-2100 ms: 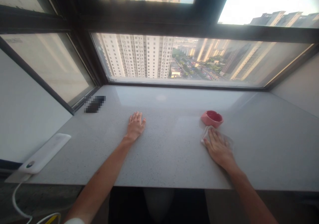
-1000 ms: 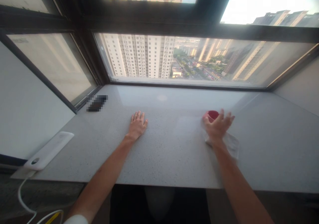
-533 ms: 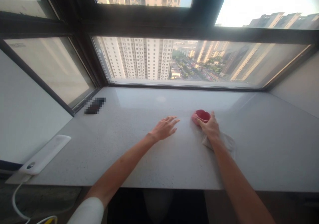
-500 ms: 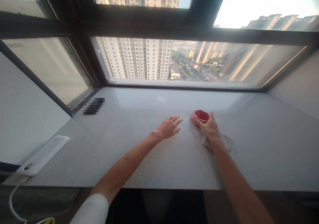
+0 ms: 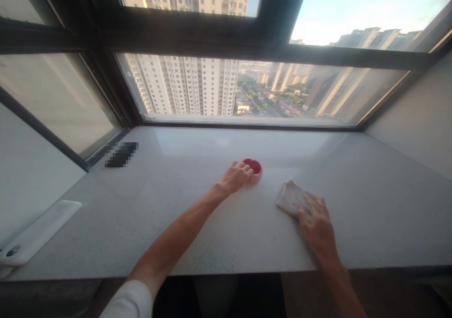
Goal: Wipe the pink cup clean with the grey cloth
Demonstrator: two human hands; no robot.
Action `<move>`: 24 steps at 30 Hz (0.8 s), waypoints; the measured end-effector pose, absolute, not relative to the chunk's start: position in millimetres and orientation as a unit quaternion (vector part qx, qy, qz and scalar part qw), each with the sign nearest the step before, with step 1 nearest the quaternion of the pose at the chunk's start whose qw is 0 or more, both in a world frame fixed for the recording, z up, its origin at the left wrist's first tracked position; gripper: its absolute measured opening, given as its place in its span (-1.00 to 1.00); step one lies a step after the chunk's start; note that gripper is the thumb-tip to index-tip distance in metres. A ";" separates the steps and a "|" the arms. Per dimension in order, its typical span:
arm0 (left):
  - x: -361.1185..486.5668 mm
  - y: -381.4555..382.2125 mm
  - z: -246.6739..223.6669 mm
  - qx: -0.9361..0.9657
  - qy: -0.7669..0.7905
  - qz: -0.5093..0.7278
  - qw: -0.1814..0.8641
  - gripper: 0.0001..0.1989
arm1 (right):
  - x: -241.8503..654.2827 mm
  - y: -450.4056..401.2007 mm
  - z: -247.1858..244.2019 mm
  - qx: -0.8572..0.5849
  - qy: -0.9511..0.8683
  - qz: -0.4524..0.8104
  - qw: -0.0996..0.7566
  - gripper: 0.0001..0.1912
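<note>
My left hand (image 5: 236, 176) is closed on the near-left rim of a round, pinkish-red ashtray (image 5: 257, 174), with fingertips over the edge. The ashtray has a notched rim and a darker red inside, and it stands upright on the white windowsill counter (image 5: 169, 176). To its right lies a folded, greyish-white cloth (image 5: 290, 198). My right hand (image 5: 318, 224) rests on the cloth's right part, fingers spread and laid over it, thumb near its front edge. The cloth's underside is hidden.
A white elongated device (image 5: 45, 233) lies at the counter's left end. A blurred-out dark object (image 5: 122, 154) sits by the left window corner. The dark window frame (image 5: 247, 126) bounds the back, and a white wall (image 5: 416, 115) stands on the right.
The ashtray has shifted left, from my right hand to my left. My right hand let go of it and moved back onto the cloth. The view turned slightly.
</note>
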State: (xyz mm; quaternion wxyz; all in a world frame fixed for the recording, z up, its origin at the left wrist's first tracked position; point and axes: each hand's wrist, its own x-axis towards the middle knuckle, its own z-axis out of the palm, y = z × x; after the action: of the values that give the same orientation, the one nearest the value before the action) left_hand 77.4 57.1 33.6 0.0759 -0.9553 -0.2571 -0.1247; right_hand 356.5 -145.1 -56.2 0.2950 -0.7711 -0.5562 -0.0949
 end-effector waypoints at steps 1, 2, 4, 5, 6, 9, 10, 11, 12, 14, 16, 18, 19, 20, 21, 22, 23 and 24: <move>48.1 52.9 32.5 -0.948 -0.280 -0.132 0.071 -0.77 | 353.3 -149.5 -58.3 -0.770 -0.562 -0.083 0.289 -0.27; 17.1 48.3 31.4 -0.941 -0.304 -0.135 0.059 -0.77 | 350.1 -152.6 -60.0 -0.771 -0.569 -0.071 0.276 -0.27; -46.7 38.7 29.8 -0.913 -0.380 -0.145 0.035 -0.75 | 344.5 -155.3 -62.5 -0.779 -0.579 -0.053 0.236 -0.26; -78.1 34.4 29.4 -0.896 -0.420 -0.144 0.020 -0.75 | 342.4 -155.4 -63.1 -0.783 -0.580 -0.048 0.219 -0.25; -108.4 30.9 29.2 -0.876 -0.461 -0.145 0.008 -0.76 | 341.0 -155.0 -63.3 -0.787 -0.580 -0.045 0.207 -0.24; -189.5 27.7 30.2 -0.809 -0.568 -0.151 0.016 -0.74 | 339.7 -153.4 -62.2 -0.790 -0.577 -0.045 0.200 -0.22; -211.9 29.1 30.8 -0.791 -0.592 -0.149 0.029 -0.73 | 339.9 -153.2 -61.4 -0.790 -0.578 -0.045 0.200 -0.22; -231.3 31.3 31.5 -0.776 -0.613 -0.144 0.039 -0.71 | 340.0 -153.4 -60.4 -0.790 -0.579 -0.044 0.198 -0.23; -247.1 33.9 32.1 -0.764 -0.629 -0.139 0.043 -0.69 | 339.7 -153.7 -59.2 -0.790 -0.579 -0.043 0.195 -0.24; -265.8 38.6 33.3 -0.751 -0.646 -0.135 0.040 -0.69 | 336.3 -154.6 -56.6 -0.794 -0.576 -0.040 0.190 -0.24; -262.9 38.4 33.9 -0.741 -0.648 -0.166 0.056 -0.71 | 325.4 -155.2 -54.0 -0.796 -0.574 -0.036 0.189 -0.24; -235.6 28.6 33.5 -0.736 -0.629 -0.231 0.095 -0.66 | 302.6 -155.3 -51.9 -0.788 -0.584 -0.030 0.195 -0.25; -213.3 19.0 32.8 -0.742 -0.606 -0.266 0.106 -0.62 | 285.9 -155.4 -51.0 -0.778 -0.595 -0.026 0.202 -0.26; -186.8 6.3 31.6 -0.764 -0.571 -0.285 0.097 -0.59 | 265.6 -155.6 -50.3 -0.765 -0.608 -0.021 0.213 -0.29; -157.6 -9.1 29.9 -0.800 -0.523 -0.284 0.070 -0.58 | 242.3 -156.3 -49.5 -0.747 -0.625 -0.014 0.227 -0.33; -127.8 -26.3 27.6 -0.844 -0.467 -0.262 0.030 -0.57 | 216.9 -157.6 -48.5 -0.727 -0.641 -0.007 0.246 -0.37; -99.8 -44.3 24.5 -0.882 -0.411 -0.231 -0.006 -0.54 | 190.7 -159.7 -47.1 -0.700 -0.662 0.002 0.269 -0.40; -75.7 -61.7 20.7 -0.908 -0.364 -0.205 -0.034 -0.50 | 165.2 -162.5 -45.1 -0.666 -0.687 0.017 0.292 -0.42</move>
State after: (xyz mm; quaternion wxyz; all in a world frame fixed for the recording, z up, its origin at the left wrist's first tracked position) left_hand -75.7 -61.7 20.7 -0.0344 -0.9080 -0.3636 -0.2052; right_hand 165.2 -162.5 -45.1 0.2923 -0.6655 -0.6866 0.0173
